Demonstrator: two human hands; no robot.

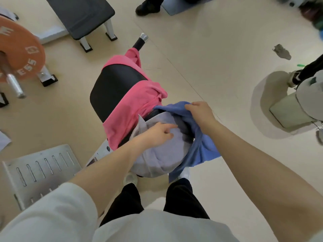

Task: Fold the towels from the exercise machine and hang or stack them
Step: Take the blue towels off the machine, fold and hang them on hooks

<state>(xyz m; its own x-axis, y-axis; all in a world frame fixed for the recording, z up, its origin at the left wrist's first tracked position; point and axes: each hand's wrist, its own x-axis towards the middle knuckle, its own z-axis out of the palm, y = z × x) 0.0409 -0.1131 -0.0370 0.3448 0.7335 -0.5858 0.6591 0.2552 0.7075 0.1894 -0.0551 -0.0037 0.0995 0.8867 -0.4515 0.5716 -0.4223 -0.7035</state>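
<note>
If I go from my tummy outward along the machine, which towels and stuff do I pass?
Grey towel under the left hand → blue towel held by the right hand → pink towel → black handle.

White sleeve (57,212), black trousers (125,205), seemingly white shoes (130,179).

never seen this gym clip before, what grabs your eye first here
The bright pink towel draped over the black padded seat in the middle stands out most. Just below it, the right hand grips a blue towel, while the left hand rests on a pale grey towel. An orange weight plate sits at the far left.
</note>
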